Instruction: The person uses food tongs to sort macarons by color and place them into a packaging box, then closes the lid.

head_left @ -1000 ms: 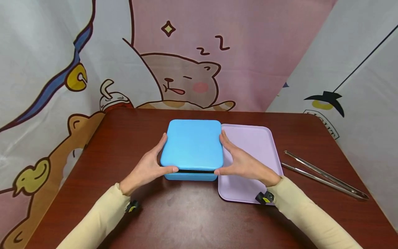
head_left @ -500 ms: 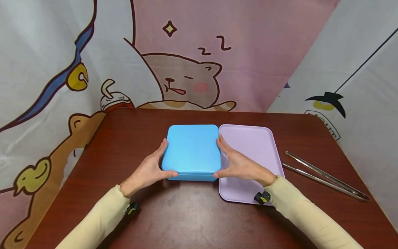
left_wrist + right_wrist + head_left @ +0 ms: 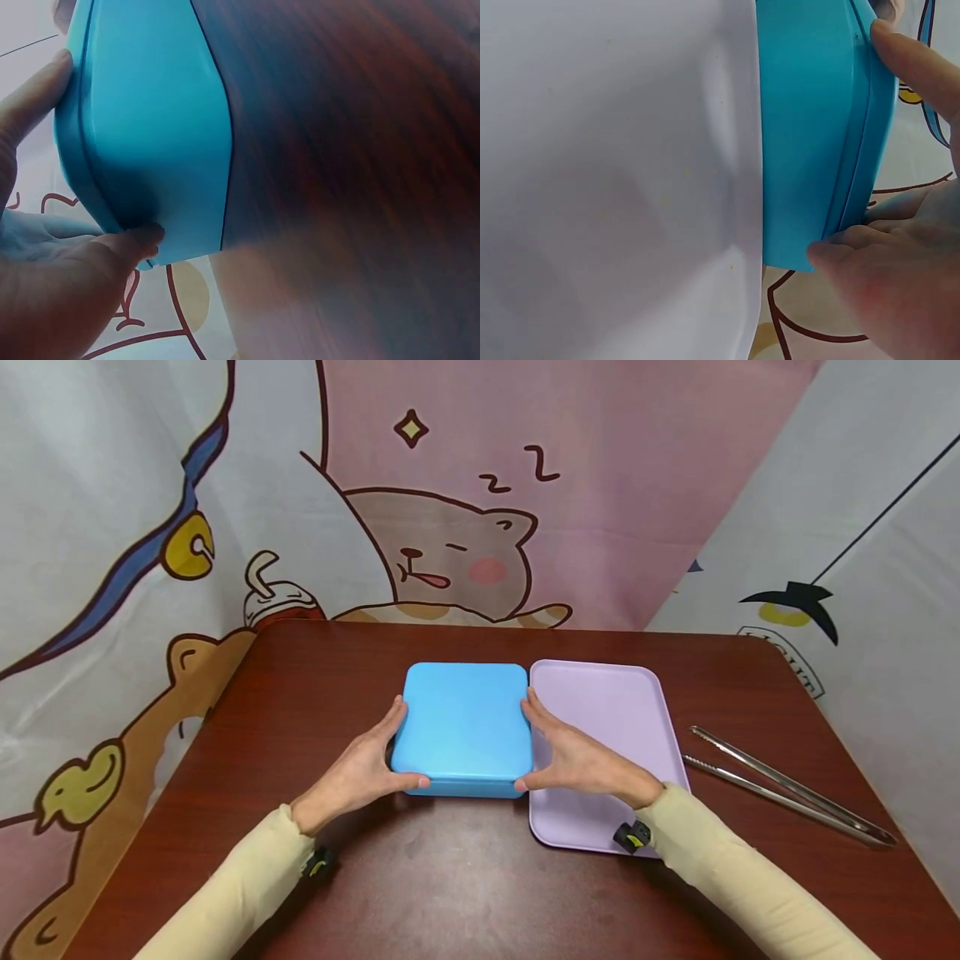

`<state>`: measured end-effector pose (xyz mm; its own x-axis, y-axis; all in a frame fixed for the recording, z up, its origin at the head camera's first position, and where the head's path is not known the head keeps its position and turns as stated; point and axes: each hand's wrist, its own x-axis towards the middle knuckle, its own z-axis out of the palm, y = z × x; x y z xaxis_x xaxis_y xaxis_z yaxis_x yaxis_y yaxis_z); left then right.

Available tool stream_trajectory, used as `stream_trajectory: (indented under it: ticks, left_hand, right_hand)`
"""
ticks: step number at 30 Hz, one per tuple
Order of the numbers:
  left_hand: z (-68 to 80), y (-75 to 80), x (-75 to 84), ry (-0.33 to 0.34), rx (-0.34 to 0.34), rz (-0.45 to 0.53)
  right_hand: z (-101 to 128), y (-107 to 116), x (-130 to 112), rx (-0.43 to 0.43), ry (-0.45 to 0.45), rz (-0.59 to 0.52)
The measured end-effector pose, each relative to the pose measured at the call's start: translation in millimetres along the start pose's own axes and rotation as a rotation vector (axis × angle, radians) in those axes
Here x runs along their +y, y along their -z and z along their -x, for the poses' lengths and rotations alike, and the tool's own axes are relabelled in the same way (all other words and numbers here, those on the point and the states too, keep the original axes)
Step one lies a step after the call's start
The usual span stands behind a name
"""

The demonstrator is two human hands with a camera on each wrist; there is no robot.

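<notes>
cartoon cloth backs the brown table [image 3: 450,893] where left hand [image 3: 358,772] and right hand [image 3: 579,760] clasp the closed blue box [image 3: 462,727] beside the lilac tray [image 3: 622,710], seemingly seating its lid; letting go needs care.

The scene is seen from the head, forward and down over the whole worktop [image 3: 465,893]. From each wrist, a very close side-on view along the hand is given. The blue box [image 3: 463,727] [image 3: 150,135] [image 3: 817,135] is shared by all three views.
</notes>
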<state>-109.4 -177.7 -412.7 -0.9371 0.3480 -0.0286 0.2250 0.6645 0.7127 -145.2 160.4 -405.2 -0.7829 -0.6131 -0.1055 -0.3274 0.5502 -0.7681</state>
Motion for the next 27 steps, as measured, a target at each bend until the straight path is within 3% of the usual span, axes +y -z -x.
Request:
stream_trajectory:
  ticks: [16, 24, 27]
  left_hand:
    - [0.6, 1.3, -0.5, -0.014, -0.026, -0.047]
    - [-3.7, 6.2, 3.8, 0.039, -0.021, -0.045]
    - [-10.5, 6.4, 5.9, 0.012, -0.009, -0.083]
  right_hand:
    - [3, 3, -5, -0.03, -0.027, 0.035]
    - [0, 3, -6, -0.018, -0.041, 0.131]
    - [-3, 4, -9, 0.026, -0.034, 0.197]
